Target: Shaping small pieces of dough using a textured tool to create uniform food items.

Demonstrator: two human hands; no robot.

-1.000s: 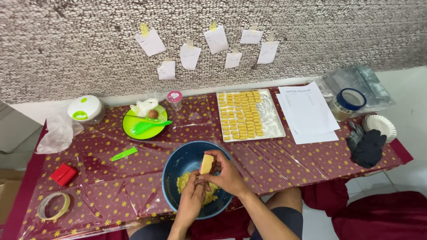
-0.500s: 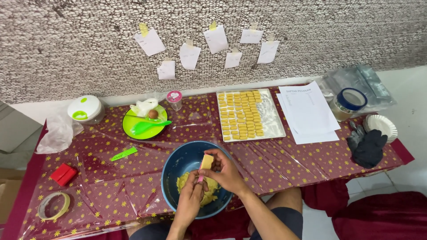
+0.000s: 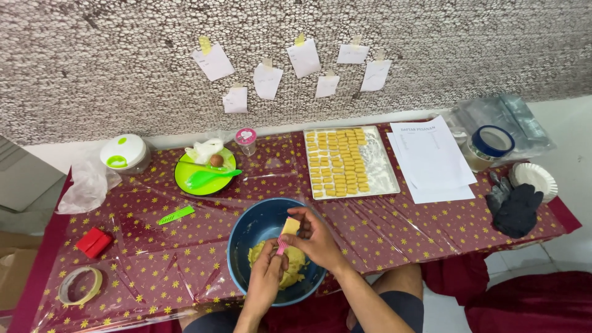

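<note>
A blue bowl [image 3: 245, 229] with yellow dough [image 3: 296, 262] sits at the table's near edge. Over it, my right hand [image 3: 317, 237] pinches a small yellow block of dough [image 3: 290, 226] between its fingers. My left hand [image 3: 268, 277] is just below, its fingers closed on a thin pink tool [image 3: 281, 247] that touches the block's lower end. A white tray [image 3: 383, 176] holding several rows of shaped yellow pieces lies beyond the bowl.
A green plate [image 3: 187, 170] with a green spatula and an egg sits at back left. A green knife [image 3: 176, 215], red box [image 3: 94, 242] and tape roll [image 3: 79, 285] lie left. Paper sheets [image 3: 430, 161], black gloves [image 3: 514, 208], paper plates [image 3: 535, 179] and a jar [image 3: 487, 147] are right.
Both hands stayed over the bowl. The dough block has dropped slightly and the left hand has come up closer beneath it.
</note>
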